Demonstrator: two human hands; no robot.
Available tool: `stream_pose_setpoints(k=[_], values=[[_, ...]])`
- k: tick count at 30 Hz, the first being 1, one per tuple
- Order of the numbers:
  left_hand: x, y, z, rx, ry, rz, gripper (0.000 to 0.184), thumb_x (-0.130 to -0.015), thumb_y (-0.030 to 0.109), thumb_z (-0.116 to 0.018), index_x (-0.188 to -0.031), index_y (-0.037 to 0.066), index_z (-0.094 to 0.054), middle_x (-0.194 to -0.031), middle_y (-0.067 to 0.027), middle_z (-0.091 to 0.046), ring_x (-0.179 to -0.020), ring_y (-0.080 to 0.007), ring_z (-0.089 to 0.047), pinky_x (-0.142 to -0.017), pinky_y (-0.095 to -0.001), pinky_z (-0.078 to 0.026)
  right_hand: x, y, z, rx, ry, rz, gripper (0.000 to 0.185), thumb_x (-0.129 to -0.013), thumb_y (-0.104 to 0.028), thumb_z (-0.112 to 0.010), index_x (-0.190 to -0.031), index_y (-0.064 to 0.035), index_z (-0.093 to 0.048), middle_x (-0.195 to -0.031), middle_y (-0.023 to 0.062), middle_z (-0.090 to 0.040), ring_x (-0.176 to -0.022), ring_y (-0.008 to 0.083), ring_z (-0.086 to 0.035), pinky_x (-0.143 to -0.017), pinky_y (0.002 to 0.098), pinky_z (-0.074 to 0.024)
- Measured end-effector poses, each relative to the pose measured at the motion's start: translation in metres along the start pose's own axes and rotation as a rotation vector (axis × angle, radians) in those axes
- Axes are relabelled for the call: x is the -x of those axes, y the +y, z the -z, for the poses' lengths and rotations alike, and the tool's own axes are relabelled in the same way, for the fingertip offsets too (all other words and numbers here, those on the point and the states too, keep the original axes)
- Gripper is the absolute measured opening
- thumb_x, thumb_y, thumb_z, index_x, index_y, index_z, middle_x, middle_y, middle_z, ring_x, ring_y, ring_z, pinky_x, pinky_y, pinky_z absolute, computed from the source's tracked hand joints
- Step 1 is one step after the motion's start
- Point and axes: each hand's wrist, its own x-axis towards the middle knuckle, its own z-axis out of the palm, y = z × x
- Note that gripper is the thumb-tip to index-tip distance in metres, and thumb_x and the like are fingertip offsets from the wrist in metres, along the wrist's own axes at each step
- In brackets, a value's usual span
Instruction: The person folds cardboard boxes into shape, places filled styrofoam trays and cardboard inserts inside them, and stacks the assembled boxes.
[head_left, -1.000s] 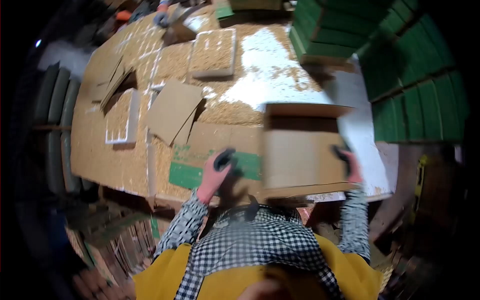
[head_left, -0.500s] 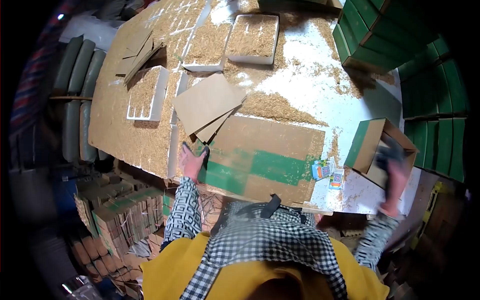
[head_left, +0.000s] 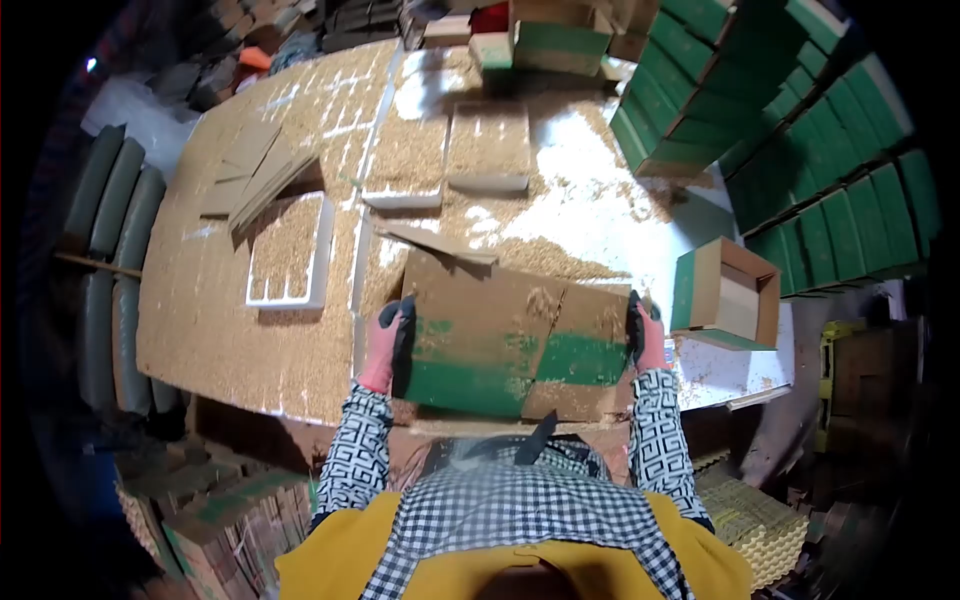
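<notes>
A flattened cardboard box, brown with a green band, is in front of me at the table's near edge. My left hand, in a pink glove with dark fingertips, grips its left edge. On the opposite edge is my right hand, gloved alike, with its fingers closed on the cardboard. Sawdust-like crumbs cling to the upper face of the flattened box. Behind it a loose cardboard sheet shows, seen nearly edge-on. To the right of my right hand stands an open green-and-brown box.
White trays of crumbly tan material stand on the table, one at left. Cardboard pieces lie behind it. Stacked green boxes rise at back right. Bundled flat cartons sit below the table at left.
My right hand has left the open box and taken the right edge of the flattened box. Its far edge now looks raised, and the loose sheet behind has tipped. The view has shifted.
</notes>
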Motion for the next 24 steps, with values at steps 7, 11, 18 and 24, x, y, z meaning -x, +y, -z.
stream_pose_setpoints(k=[7,11,18,24], values=[[-0.035,0.050,0.035,0.358,-0.012,-0.137,0.035,-0.096,0.019,-0.050,-0.126,0.001,-0.054,-0.107,-0.0028,-0.058,-0.092,-0.0153,-0.056,-0.084,-0.0307,-0.047,0.078,-0.092,-0.005,-0.255,0.220,0.224,0.046,-0.086,-0.017,-0.067,-0.127,0.0008,-0.053,-0.112,0.0085,-0.059,-0.102,0.0185,-0.054,-0.094,0.0300,-0.0427],[-0.046,0.043,0.026,0.544,-0.078,-0.191,0.047,-0.100,0.031,-0.044,-0.139,0.004,-0.041,-0.131,-0.0076,-0.048,-0.117,-0.0197,-0.047,-0.102,-0.0353,-0.037,0.113,-0.120,-0.018,-0.272,0.103,0.436,0.054,-0.086,-0.016,-0.067,-0.131,0.0018,-0.045,-0.118,0.0110,-0.055,-0.109,0.0200,-0.052,-0.098,0.0311,-0.0401],[0.100,0.109,-0.030,-0.085,-0.511,-0.452,0.082,-0.076,0.021,-0.074,-0.144,0.001,-0.032,-0.144,-0.0144,-0.040,-0.132,-0.0275,-0.039,-0.110,-0.0383,-0.030,0.043,-0.118,-0.004,-0.239,0.133,0.356,0.051,-0.082,-0.009,-0.063,-0.128,-0.0028,-0.042,-0.112,0.0141,-0.056,-0.102,0.0213,-0.056,-0.093,0.0311,-0.0434],[0.164,0.086,-0.076,-0.794,-1.200,-0.762,0.064,-0.065,0.045,-0.074,-0.121,0.016,-0.062,-0.139,-0.0184,-0.044,-0.134,-0.0364,-0.035,-0.112,-0.0518,-0.021,0.090,-0.102,-0.051,0.914,-0.192,0.771,0.073,-0.076,-0.041,-0.067,-0.137,-0.0095,-0.042,-0.134,0.0266,-0.033,-0.122,0.0421,-0.036,-0.101,0.0502,-0.0327]])
